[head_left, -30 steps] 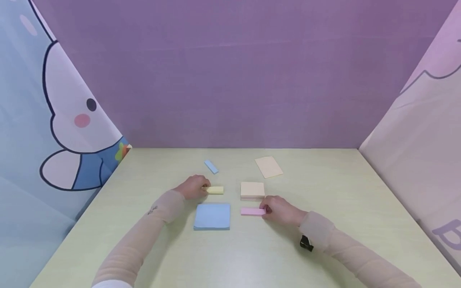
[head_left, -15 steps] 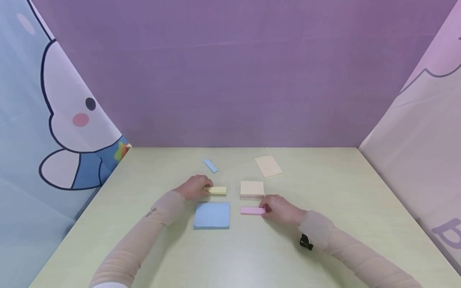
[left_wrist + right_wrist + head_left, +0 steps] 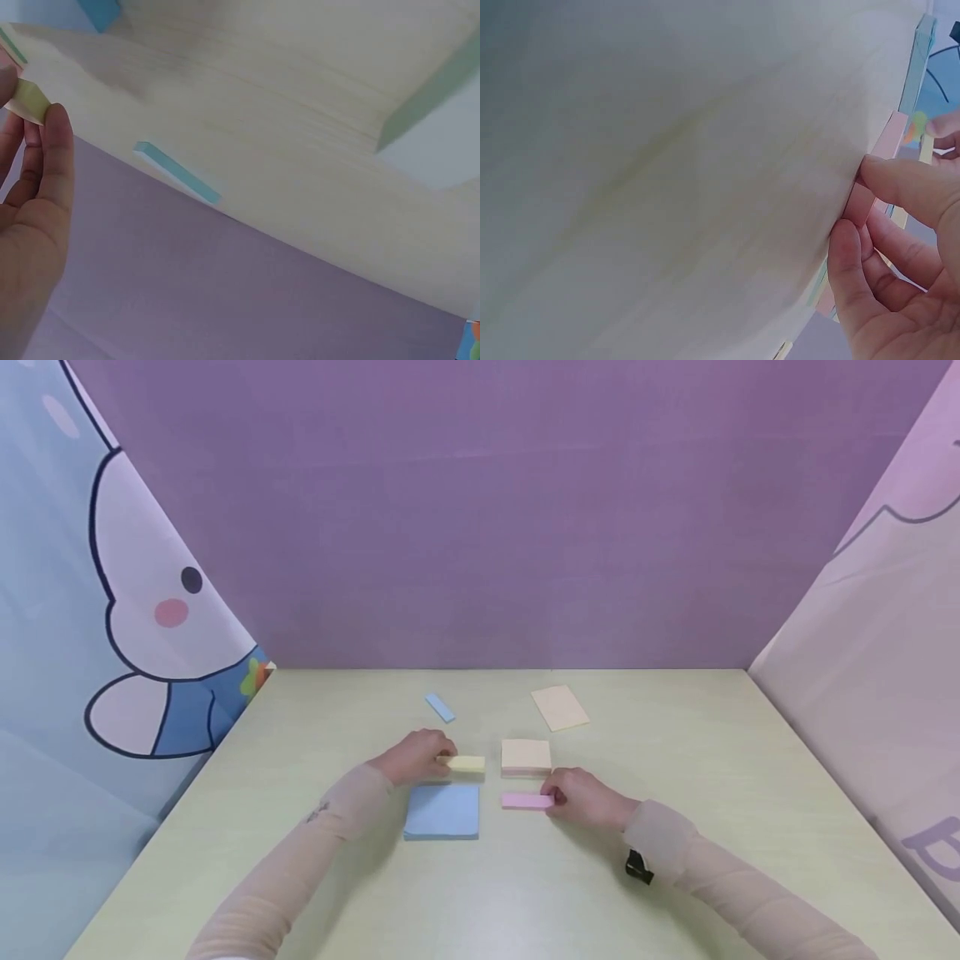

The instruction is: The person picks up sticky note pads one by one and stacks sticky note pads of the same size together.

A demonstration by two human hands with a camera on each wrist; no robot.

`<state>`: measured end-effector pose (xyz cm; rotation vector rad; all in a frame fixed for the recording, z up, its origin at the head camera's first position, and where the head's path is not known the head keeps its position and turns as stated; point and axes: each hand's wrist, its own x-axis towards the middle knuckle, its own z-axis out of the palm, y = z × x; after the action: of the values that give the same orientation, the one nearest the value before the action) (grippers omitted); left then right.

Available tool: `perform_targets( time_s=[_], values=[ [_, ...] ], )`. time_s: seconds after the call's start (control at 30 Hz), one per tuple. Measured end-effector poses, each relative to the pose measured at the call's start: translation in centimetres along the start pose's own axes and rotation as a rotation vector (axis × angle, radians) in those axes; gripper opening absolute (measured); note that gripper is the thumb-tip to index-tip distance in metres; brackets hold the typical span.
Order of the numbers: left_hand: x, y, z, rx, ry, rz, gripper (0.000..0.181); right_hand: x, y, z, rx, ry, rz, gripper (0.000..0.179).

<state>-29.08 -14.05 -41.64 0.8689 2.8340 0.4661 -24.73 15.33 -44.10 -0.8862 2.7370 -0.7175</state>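
And there we saw it: the yellow strip [image 3: 468, 764] had slid to the right and a touch nearer us since a second ago, the left hand [image 3: 415, 755] travelling with it, thumb and fingers clamped on its left end. We couldn't tell whether it touched the table [image 3: 525, 893]. The right hand [image 3: 587, 797] had held its spot, pinching the right end of the pink strip [image 3: 521, 801], which hadn't budged either.

Around them, we had the blue square pad [image 3: 442, 812] just on the near side of the yellow strip, and the cream stack [image 3: 526, 753] standing to that strip's right, directly behind the pink one. Farther back lay the small blue strip [image 3: 440, 707], slanted, on the left, and the cream sheet [image 3: 560, 707], askew, on the right, before the purple backdrop [image 3: 510, 527].
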Motion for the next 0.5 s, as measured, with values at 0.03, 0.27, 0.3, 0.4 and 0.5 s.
perform_targets(
  time_s=[0.03,0.27,0.3,0.4,0.5],
  values=[
    [-0.1,0.2,-0.1,0.004,0.003,0.009,0.015,0.0,0.0,0.0,-0.002,0.000,-0.004,0.018],
    [-0.6,1.6,-0.6,0.043,0.015,0.072,0.009,-0.2,0.0,-0.1,-0.005,0.000,-0.033,0.019],
    [-0.6,1.8,-0.6,0.046,0.015,0.075,0.009,-0.2,0.0,-0.1,-0.003,-0.001,-0.035,0.019],
    [-0.6,1.9,-0.5,0.043,0.014,0.081,0.012,-0.2,0.0,-0.1,-0.003,-0.003,-0.036,0.019],
    [-0.5,1.9,-0.2,0.044,0.024,0.089,0.010,-0.2,-0.1,-0.1,-0.010,-0.001,-0.038,0.019]
  ],
)
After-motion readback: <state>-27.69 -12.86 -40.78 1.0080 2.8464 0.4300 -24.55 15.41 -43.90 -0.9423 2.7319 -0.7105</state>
